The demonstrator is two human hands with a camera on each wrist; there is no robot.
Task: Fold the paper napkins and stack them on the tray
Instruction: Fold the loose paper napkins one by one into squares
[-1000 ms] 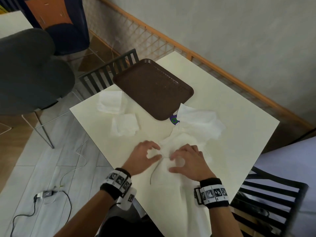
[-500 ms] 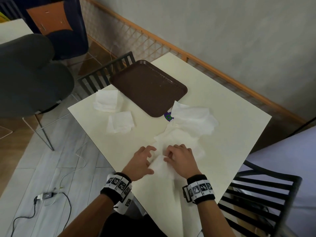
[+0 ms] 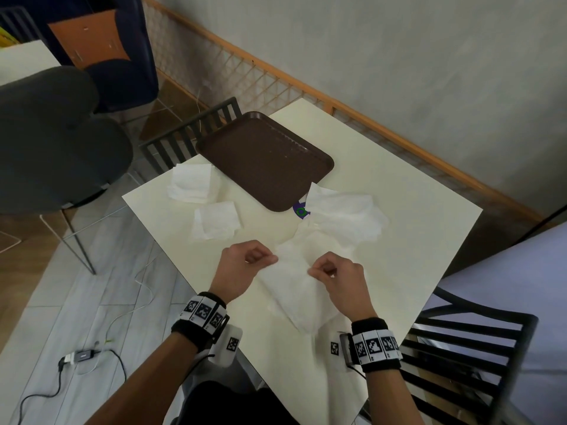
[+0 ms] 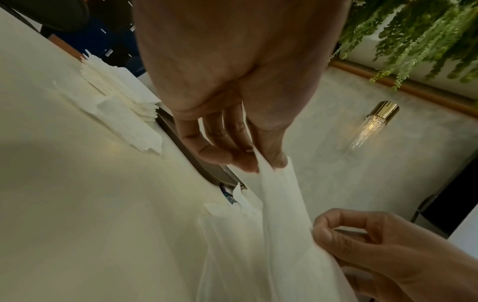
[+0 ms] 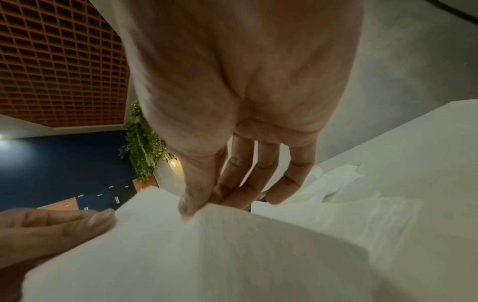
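Observation:
A white paper napkin [image 3: 294, 286] hangs above the near part of the cream table [image 3: 414, 240], held up by both hands. My left hand [image 3: 270, 258] pinches its left top corner between thumb and forefinger, and the left wrist view shows that pinch on the napkin [image 4: 282, 204]. My right hand [image 3: 311, 271] pinches the right top corner, seen close in the right wrist view on the napkin [image 5: 207, 245]. Beyond the hands lies a loose heap of unfolded napkins [image 3: 346, 216]. The brown tray [image 3: 264, 157] sits at the table's far corner with nothing on it.
A single napkin [image 3: 216, 220] and a pile of napkins [image 3: 193, 182] lie left of the tray. Black slatted chairs stand at the far left [image 3: 187, 139] and near right [image 3: 460, 348]. A grey padded chair [image 3: 52, 139] is further left. A cable [image 3: 76, 360] lies on the floor.
Both hands went from lying on the napkin heap to pinching one napkin's top corners and lifting it toward me, off the table.

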